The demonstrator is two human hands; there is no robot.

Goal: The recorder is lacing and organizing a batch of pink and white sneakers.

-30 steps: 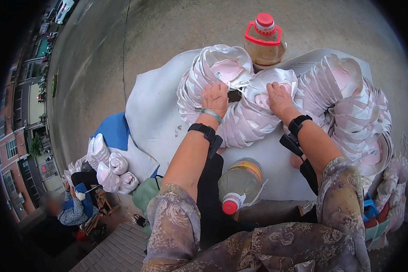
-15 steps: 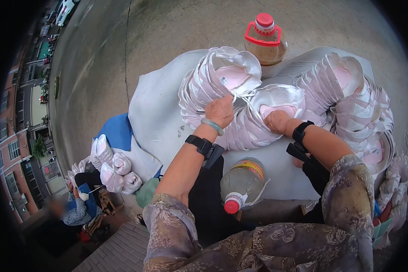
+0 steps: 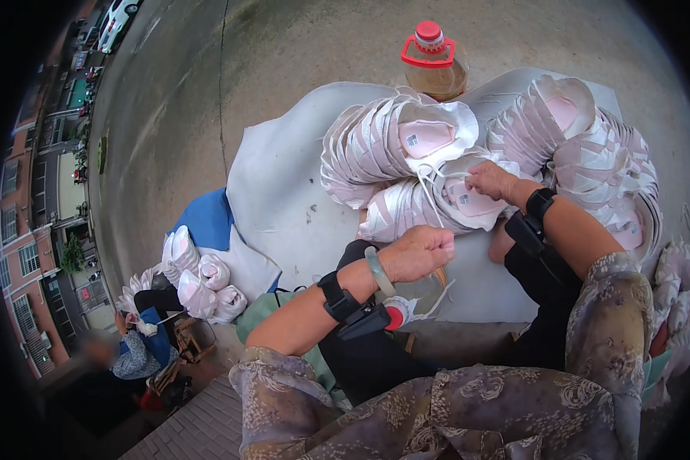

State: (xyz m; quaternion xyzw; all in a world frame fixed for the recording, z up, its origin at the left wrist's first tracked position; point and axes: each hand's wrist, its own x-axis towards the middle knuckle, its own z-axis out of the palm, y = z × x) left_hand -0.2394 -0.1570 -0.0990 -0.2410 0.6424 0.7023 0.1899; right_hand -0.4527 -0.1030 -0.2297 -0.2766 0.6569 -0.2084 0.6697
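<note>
My left hand (image 3: 422,254) is closed above the bottle, its fingertips pinching the end of a white shoelace (image 3: 435,205). This lace runs up to the front of a stack of pale pink and white shoe uppers (image 3: 406,213). My right hand (image 3: 493,182) is closed, fingers bunched at the opening of the front upper, whose pink insole (image 3: 471,198) shows; what they pinch is hidden. Just behind stands a second nested stack of uppers (image 3: 368,149), its front opening facing right. Below my left hand, a clear bottle with a red cap (image 3: 395,317) is mostly covered.
A grey-white sheet (image 3: 284,176) lies under the stacks. More nested uppers (image 3: 540,123) stand at the right. Beyond the sheet is a red-handled bottle (image 3: 437,73) of brownish liquid. At the left are bundled white shoes (image 3: 199,295) and another person (image 3: 142,356) seated.
My left hand has come down and toward me from the stacks, drawing the lace out. My right hand has risen slightly on the front upper. The whole view has shifted a little.
</note>
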